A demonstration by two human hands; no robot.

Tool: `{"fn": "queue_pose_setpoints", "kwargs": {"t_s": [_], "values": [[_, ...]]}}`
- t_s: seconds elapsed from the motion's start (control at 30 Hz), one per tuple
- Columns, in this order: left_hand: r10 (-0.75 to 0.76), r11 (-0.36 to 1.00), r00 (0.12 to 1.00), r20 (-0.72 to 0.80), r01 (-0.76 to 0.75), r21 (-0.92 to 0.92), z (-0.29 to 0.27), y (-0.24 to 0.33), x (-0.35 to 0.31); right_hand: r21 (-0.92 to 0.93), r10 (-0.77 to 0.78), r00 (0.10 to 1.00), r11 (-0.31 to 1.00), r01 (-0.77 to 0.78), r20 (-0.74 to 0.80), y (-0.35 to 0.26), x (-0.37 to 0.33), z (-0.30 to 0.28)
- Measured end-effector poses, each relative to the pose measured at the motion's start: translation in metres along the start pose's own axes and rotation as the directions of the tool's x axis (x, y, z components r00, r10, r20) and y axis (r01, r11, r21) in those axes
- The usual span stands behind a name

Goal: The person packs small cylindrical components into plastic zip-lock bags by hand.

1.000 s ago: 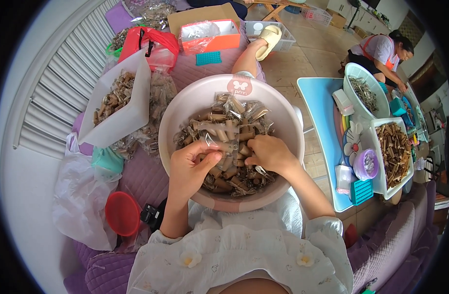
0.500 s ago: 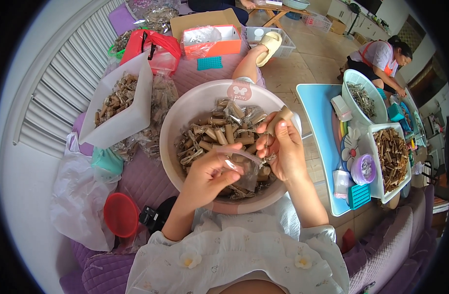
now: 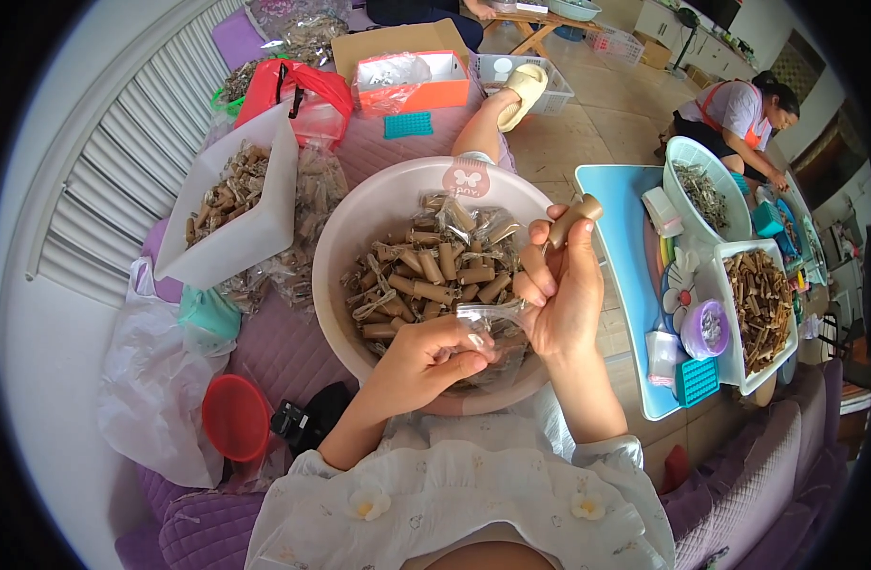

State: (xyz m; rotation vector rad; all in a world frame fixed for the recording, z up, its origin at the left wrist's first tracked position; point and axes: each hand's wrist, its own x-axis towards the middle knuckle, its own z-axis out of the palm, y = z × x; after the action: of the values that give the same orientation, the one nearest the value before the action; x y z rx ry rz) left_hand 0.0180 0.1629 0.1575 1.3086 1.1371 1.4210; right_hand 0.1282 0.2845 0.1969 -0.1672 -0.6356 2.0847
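A large pale pink bowl point(image 3: 359, 228) sits on my lap, filled with several small brown cylindrical pieces point(image 3: 434, 269), some in clear wrappers. My right hand point(image 3: 559, 290) is raised over the bowl's right rim and pinches one brown cylinder point(image 3: 574, 218) upright between thumb and fingers. My left hand point(image 3: 426, 356) is at the bowl's near edge, fingers closed on a small clear plastic bag point(image 3: 488, 318), which also touches my right hand's lower fingers.
A white bin of brown pieces point(image 3: 231, 204) stands left of the bowl, with a red lid point(image 3: 234, 416) and white plastic bag point(image 3: 146, 380) below it. A blue tray point(image 3: 635, 285) with white bins lies right. A person point(image 3: 739, 114) sits on the floor far right.
My right hand has lifted out of the bowl with one brown cylinder and risen to the right rim. My left hand has drawn back to the near edge with the clear bag.
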Motion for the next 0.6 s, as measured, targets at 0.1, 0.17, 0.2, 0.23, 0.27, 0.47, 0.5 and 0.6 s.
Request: {"fn": "queue_pose_setpoints", "kwargs": {"t_s": [0.1,0.17,0.2,0.23,0.27,0.47,0.5,0.6], "values": [[-0.084,0.995,0.996,-0.004,0.084,0.045,-0.012,0.004,-0.004,-0.003,-0.018,1.000,1.000,0.018,-0.023,-0.004,0.002,0.000],[-0.115,0.991,0.992,-0.058,0.119,0.068,-0.015,0.008,-0.004,-0.011,-0.041,0.997,0.999,0.041,-0.063,-0.005,0.004,0.001],[-0.143,0.984,0.984,-0.110,0.153,0.089,-0.015,0.009,-0.003,-0.012,-0.043,0.997,0.999,0.042,-0.067,-0.006,0.005,0.000],[-0.107,0.982,0.982,-0.153,0.128,0.138,-0.016,0.010,-0.002,0.027,-0.048,0.997,0.998,0.050,-0.065,-0.008,0.007,-0.001],[-0.108,0.982,0.983,-0.151,0.129,0.138,-0.017,0.011,-0.002,0.066,-0.054,0.997,0.996,0.058,-0.062,-0.009,0.008,-0.001],[0.127,0.985,0.989,-0.073,-0.117,0.125,-0.011,0.010,0.000,0.147,-0.044,0.998,0.988,0.051,-0.051,-0.009,0.008,0.004],[0.082,0.985,0.996,-0.028,-0.076,0.155,-0.008,0.012,-0.001,0.147,-0.044,0.998,0.988,0.051,-0.053,-0.007,0.007,0.004],[0.038,0.987,0.999,0.016,-0.040,0.153,0.007,0.018,0.007,0.134,-0.038,0.999,0.990,0.042,-0.037,-0.002,0.004,0.003]]}}
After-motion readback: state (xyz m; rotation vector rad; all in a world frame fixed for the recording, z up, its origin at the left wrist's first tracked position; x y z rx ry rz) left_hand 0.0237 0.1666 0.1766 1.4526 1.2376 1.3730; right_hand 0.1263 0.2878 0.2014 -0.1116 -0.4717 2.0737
